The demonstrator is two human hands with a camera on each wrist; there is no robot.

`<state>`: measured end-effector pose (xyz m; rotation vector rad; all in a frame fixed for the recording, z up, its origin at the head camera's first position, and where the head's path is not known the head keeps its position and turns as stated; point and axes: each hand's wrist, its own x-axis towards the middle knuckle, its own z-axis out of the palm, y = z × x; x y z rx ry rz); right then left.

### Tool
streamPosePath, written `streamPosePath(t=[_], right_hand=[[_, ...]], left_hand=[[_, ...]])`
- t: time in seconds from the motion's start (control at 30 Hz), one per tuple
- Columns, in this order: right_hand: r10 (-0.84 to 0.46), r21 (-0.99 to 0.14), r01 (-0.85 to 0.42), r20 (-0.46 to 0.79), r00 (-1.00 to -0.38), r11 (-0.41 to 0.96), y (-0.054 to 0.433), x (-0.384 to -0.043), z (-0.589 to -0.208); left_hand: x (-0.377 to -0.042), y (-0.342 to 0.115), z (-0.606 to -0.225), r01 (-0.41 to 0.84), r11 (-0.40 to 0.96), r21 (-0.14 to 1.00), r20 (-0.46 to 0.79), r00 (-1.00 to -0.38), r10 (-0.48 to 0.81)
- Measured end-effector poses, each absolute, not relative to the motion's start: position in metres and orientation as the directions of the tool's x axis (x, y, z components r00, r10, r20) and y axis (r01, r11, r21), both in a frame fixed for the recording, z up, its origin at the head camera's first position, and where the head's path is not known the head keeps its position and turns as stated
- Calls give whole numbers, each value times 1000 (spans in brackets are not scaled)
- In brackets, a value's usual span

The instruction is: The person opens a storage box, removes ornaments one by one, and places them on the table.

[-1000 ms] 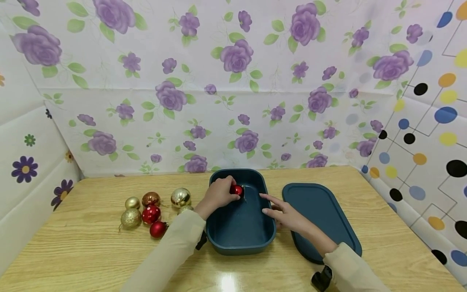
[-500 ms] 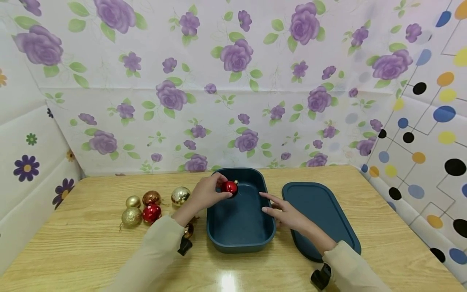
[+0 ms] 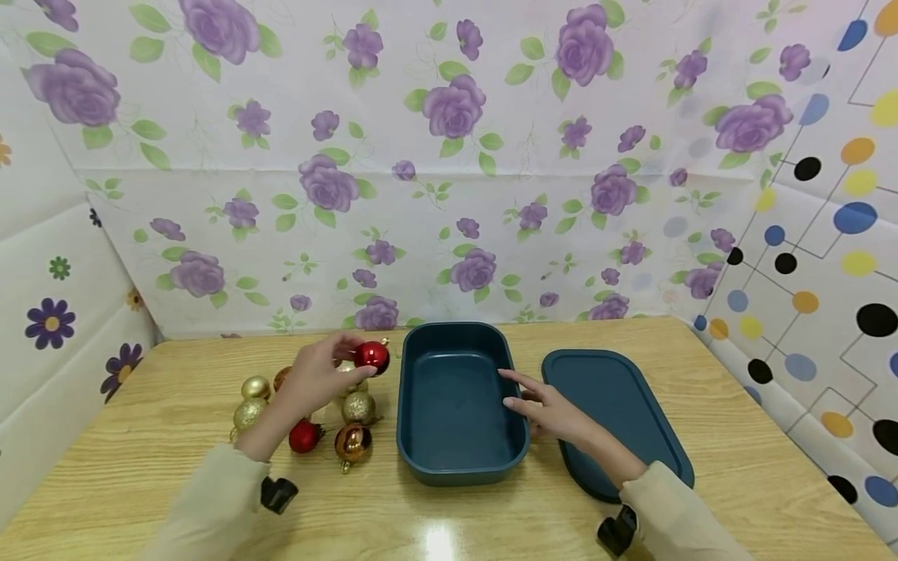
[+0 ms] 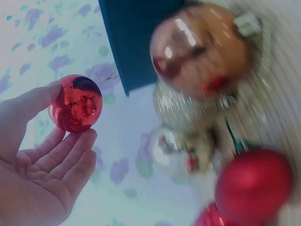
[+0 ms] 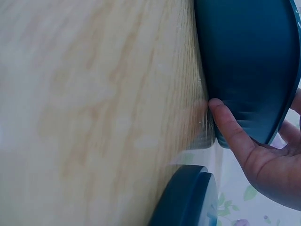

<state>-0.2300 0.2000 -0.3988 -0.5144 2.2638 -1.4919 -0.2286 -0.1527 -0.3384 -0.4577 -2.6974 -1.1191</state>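
Observation:
My left hand (image 3: 316, 382) holds a shiny red Christmas bauble (image 3: 372, 356) between thumb and fingers, raised to the left of a dark blue rectangular box (image 3: 463, 477). In the left wrist view, thumb and fingertips touch opposite sides of that bauble. Below and around the hand lie a copper bauble (image 3: 353, 442), a glittery gold bauble (image 3: 359, 407) and a matte red bauble (image 3: 304, 436); others are partly hidden behind the hand. My right hand (image 3: 554, 409) rests at the box's right wall, some fingers over the rim. In the right wrist view one finger (image 5: 230, 127) touches the outer wall.
A dark blue lid (image 3: 617, 413) lies flat on the wooden table (image 3: 421, 522), right of the box and partly under the right forearm. A small gold bauble (image 3: 256, 387) and a glittery gold one (image 3: 249, 414) lie at the left. Flowered cloth (image 3: 393, 249) hangs behind the table.
My left hand has lifted the red bauble out of the box and carried it left over the other baubles. The right hand and box have stayed in place.

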Motion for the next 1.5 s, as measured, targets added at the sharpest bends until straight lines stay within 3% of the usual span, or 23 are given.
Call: streamPosePath(t=[0.4,0.8,1.17,1.5], right_hand=[[-503,-924,-110,-97,-859,366,200,-228,-397],[-512,-926,-114,-93,-854,359,200,-228,-398],[-502,-926,-102,-103,-859,364,201,-230,-401],[-507,-924,-110,-98,-856,366,201,-230,-400]], left_hand=[[-206,-214,-334,225,722,654,252,-965,72],[-194,-283,-355,77,770,633,202,-977,-68],[-194,-325,-369,-53,772,633,88,-986,-140],[-200,-339,-374,-124,792,598,-31,-991,-131]])
